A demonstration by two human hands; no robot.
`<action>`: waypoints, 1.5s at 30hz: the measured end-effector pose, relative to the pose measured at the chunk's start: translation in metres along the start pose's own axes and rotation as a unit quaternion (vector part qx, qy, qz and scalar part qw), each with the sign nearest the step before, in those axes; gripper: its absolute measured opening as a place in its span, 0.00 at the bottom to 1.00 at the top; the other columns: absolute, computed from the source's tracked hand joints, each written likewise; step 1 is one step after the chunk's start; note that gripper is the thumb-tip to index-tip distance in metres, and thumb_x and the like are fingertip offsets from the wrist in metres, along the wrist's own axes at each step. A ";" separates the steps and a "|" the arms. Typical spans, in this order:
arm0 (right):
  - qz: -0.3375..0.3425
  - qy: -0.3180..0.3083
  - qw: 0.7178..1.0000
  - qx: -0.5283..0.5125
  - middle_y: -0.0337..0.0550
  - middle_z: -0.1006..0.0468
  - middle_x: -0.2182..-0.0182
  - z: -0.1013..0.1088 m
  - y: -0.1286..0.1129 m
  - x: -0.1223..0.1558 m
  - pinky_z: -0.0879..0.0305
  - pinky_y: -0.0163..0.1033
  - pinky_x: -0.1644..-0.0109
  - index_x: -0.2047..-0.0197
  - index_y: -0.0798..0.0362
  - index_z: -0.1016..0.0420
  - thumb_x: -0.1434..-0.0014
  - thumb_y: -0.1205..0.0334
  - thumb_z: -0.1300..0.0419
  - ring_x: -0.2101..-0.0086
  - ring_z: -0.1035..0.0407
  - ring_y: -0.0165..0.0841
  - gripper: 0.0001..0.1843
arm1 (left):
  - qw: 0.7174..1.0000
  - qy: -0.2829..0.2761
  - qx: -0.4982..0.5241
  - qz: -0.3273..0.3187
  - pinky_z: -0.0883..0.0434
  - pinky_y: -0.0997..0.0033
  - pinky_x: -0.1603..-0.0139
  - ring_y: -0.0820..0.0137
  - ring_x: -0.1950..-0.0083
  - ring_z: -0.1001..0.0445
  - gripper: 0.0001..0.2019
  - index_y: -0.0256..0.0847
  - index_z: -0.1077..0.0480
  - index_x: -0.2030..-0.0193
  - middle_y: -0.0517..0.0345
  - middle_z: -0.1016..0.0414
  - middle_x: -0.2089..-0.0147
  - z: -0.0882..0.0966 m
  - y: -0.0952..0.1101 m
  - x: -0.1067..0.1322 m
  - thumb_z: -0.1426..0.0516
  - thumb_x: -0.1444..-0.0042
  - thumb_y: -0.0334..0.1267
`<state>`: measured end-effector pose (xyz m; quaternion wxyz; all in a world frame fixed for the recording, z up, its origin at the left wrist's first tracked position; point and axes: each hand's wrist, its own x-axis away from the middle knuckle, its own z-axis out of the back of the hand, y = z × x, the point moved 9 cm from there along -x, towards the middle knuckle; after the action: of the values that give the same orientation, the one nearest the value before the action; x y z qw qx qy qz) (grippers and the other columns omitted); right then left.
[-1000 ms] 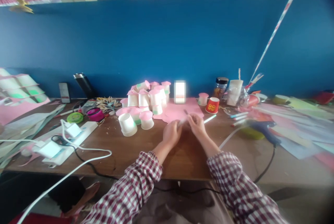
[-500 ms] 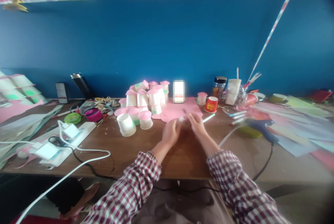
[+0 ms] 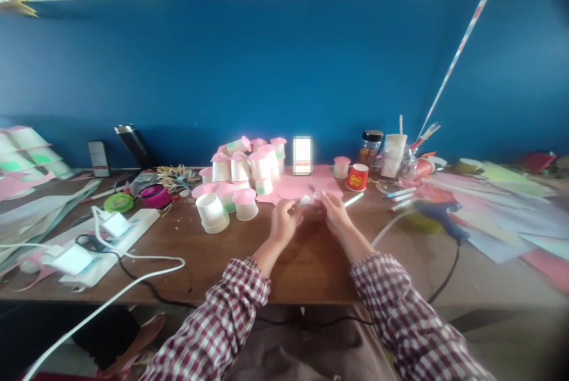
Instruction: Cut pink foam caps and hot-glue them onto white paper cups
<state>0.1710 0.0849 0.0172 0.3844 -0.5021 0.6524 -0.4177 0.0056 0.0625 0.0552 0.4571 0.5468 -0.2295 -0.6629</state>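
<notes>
My left hand (image 3: 284, 220) is closed in a pinch on a small white piece (image 3: 304, 199), perhaps paper, above the brown table. Just to its right, my right hand (image 3: 336, 214) has thumb and fingers pressed together around a tiny pale bit (image 3: 316, 195), too blurred to name. A narrow gap parts the fingertips of the two hands. Behind them lies a pink paper sheet (image 3: 326, 181). Left of my left hand stand several white paper cups with pink paper tops (image 3: 245, 204), some stacked, and a plain white cup (image 3: 212, 213) placed upside down.
A red paper cup (image 3: 357, 178), a pale marker (image 3: 354, 199) and a lidded jar (image 3: 370, 147) are on the right. Farther right lie a blue glue gun (image 3: 442, 215) and loose paper sheets (image 3: 493, 233). A white power strip (image 3: 109, 247) with cables takes up the left side.
My hands have drawn slightly apart, the left one moving left, so the white piece shows more plainly. The whole view has shifted a little.
</notes>
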 end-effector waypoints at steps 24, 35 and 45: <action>0.004 -0.094 0.993 0.064 0.41 0.25 0.72 -0.016 0.010 0.003 0.36 0.34 0.72 0.63 0.54 0.30 0.54 0.50 0.34 0.73 0.30 0.30 0.20 | 0.933 0.064 0.295 0.198 0.26 0.67 0.59 0.68 0.65 0.24 0.19 0.36 0.25 0.66 0.54 0.23 0.68 0.002 -0.060 -0.009 0.38 0.54 0.52; 0.091 0.099 0.781 0.609 0.53 0.23 0.57 0.063 -0.076 -0.049 0.36 0.43 0.53 0.56 0.54 0.24 0.47 0.69 0.46 0.55 0.30 0.42 0.16 | 0.948 0.046 0.232 0.211 0.27 0.73 0.67 0.71 0.68 0.24 0.21 0.34 0.25 0.64 0.53 0.22 0.68 0.001 -0.053 -0.004 0.39 0.54 0.52; -0.055 0.109 0.656 0.745 0.70 0.23 0.66 0.111 -0.085 -0.074 0.34 0.52 0.61 0.63 0.65 0.22 0.51 0.70 0.39 0.59 0.27 0.54 0.10 | 0.948 0.059 0.225 0.219 0.27 0.73 0.66 0.70 0.67 0.24 0.19 0.35 0.25 0.64 0.54 0.22 0.68 0.005 -0.053 -0.003 0.39 0.53 0.51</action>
<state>0.3162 0.1273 0.0631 0.5325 -0.0329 0.1308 -0.8356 -0.0178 0.0896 0.0155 0.4689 0.6100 -0.4588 -0.4445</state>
